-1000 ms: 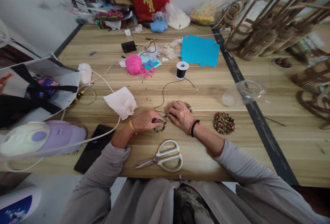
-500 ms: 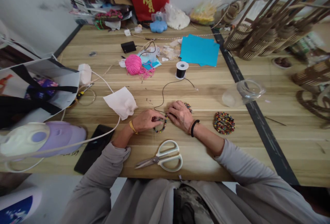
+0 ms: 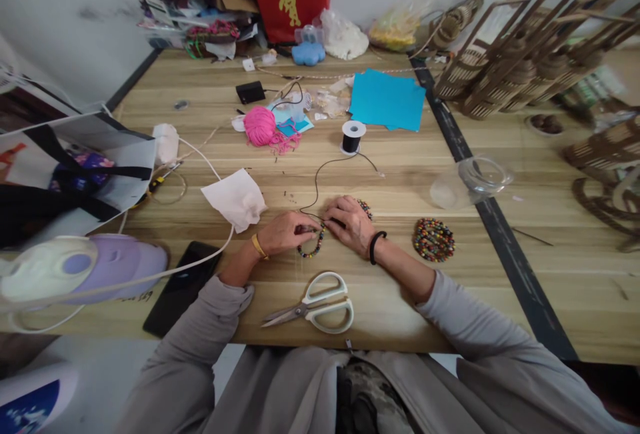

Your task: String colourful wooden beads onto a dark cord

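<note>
My left hand pinches a loop of small multicoloured beads, a beaded bracelet, at its upper side. Close beside it, my right hand has its thumb and fingertips drawn together at the bracelet's upper right. A thin black cord runs from a white-flanged spool down to the fingertips of both hands. More strung beads show partly behind my right hand, the rest hidden. A coil of beaded strands lies to the right. White-handled scissors lie in front of my hands, blades pointing left.
Left of my hands are a crumpled white tissue, a black phone and a lilac device with a white cable. Pink yarn and blue sheets lie farther back. A clear plastic container and wooden lanterns stand right.
My right hand's fingers have shifted slightly, opening a dark gap between thumb and forefinger. The left hand and bracelet stay almost in place.
</note>
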Demonstrator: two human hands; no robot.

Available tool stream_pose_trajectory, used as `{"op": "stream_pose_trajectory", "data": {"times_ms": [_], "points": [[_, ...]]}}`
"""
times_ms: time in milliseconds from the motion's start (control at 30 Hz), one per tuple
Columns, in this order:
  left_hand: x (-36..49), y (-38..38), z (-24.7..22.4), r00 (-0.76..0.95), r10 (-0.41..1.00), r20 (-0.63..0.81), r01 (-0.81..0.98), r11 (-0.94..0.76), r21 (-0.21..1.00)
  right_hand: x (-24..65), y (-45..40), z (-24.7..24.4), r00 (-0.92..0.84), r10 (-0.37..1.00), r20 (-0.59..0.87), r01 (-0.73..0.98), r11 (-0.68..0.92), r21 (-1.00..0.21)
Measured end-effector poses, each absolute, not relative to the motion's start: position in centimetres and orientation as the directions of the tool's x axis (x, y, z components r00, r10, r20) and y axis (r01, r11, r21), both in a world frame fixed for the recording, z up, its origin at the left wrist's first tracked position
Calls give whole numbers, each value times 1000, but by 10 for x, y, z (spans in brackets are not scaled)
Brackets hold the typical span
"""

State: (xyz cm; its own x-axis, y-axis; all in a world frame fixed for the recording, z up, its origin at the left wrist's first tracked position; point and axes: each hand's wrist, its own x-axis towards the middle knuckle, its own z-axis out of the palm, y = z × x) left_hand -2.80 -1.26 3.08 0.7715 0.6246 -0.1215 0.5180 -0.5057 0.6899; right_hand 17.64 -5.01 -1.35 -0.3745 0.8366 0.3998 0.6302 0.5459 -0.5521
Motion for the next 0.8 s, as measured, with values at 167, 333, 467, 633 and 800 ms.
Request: {"op": "stream_pose_trajectory", "data": {"times_ms": [167, 333, 467, 633, 800], "points": [[-25, -13, 26, 699, 714, -37, 512, -463, 724, 177, -53, -4, -336, 830, 444, 563, 555, -613], [-20, -15, 21, 646, 763, -10, 465, -383, 798, 176, -56, 6, -329, 832, 447, 520, 555, -649], [-17, -16, 14, 639, 767, -64, 395, -256, 882, 173, -60, 9, -318, 838, 443, 464, 545, -699], [-13, -17, 10, 649, 758, -72, 238, -113, 965, 170, -62, 6, -259, 874, 411, 377, 483, -790], [-12, -17, 16, 684, 726, -62, 137, -45, 990, 170, -62, 2, -189, 918, 348, 288, 391, -874]]}}
